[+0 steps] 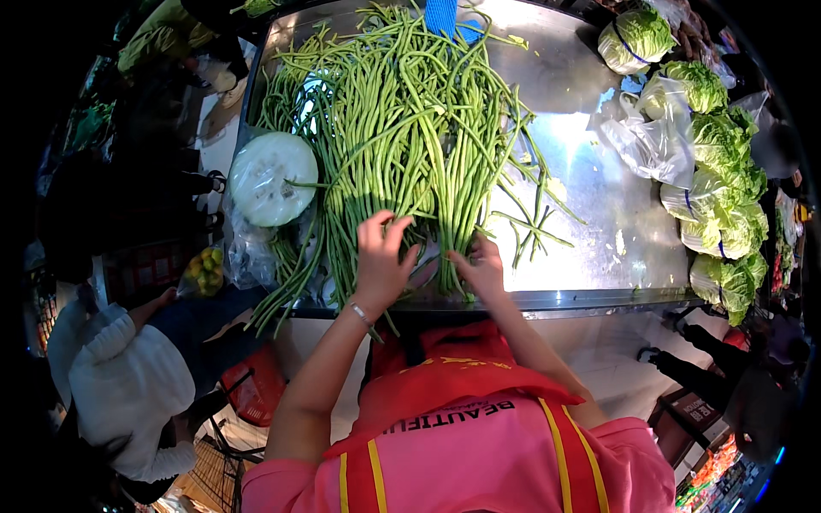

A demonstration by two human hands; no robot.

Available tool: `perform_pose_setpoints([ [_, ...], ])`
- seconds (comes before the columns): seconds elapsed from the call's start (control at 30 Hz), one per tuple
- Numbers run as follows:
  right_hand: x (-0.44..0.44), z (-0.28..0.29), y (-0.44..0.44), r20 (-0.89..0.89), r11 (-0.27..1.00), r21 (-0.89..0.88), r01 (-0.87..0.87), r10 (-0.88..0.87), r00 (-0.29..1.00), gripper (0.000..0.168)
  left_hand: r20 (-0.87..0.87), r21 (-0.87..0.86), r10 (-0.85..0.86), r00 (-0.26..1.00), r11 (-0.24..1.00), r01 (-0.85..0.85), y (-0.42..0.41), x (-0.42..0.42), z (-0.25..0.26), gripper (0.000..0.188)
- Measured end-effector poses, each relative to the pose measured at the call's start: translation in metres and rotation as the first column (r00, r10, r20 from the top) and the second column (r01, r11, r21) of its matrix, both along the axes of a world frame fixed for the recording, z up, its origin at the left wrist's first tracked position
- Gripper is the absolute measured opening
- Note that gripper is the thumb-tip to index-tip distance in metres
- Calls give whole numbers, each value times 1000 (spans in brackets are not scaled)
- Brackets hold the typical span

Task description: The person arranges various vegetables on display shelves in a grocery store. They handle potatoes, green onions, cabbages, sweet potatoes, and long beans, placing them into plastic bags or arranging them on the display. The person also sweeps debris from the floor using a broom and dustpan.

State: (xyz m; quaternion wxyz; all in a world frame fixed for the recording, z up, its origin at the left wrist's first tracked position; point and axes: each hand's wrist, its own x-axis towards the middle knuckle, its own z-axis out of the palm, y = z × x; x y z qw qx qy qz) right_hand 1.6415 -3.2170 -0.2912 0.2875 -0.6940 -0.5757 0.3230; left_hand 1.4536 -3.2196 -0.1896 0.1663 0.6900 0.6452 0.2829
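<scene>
A large heap of green yard-long beans [385, 122] covers the left half of a metal table [596, 269], its stalks running away from me. My left hand [385, 256] rests at the near ends of the beans, fingers spread and slightly curled; whether it grips any is unclear. To its right, my right hand [481, 266] touches a gathered bundle of beans [455, 224], thumb against its near end. Some loose beans [532, 231] lie right of that hand. A blue strap [440, 16] lies over the far end of the heap.
A wrapped cut winter melon [274, 179] sits at the table's left edge. Several napa cabbages [725, 224] line the right side, beside a clear plastic bag [660, 134]. A person in white [128, 385] is near at left, with a red basket [255, 385]. Another person stands at right.
</scene>
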Motion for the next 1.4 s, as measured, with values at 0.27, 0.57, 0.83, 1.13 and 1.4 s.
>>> perform_pose_setpoints([
  [0.27,22,25,31,-233,920,-355,-164,83,969,65,346,-40,43,937,999,-31,-7,-4,-24,30],
  [0.57,112,149,103,-800,682,-540,-493,-235,552,62,125,-42,334,934,943,-331,-64,-62,-23,27],
  [0.83,108,229,117,-958,912,92,-400,-29,-285,46,646,-399,269,715,917,15,-53,18,-46,29],
  [1.13,133,306,129,-862,904,367,-221,242,-445,45,-38,-323,418,908,854,-407,9,130,-100,79],
  [1.4,193,344,154,-842,802,535,-266,481,-242,42,715,-560,406,569,820,118,26,110,-88,30],
])
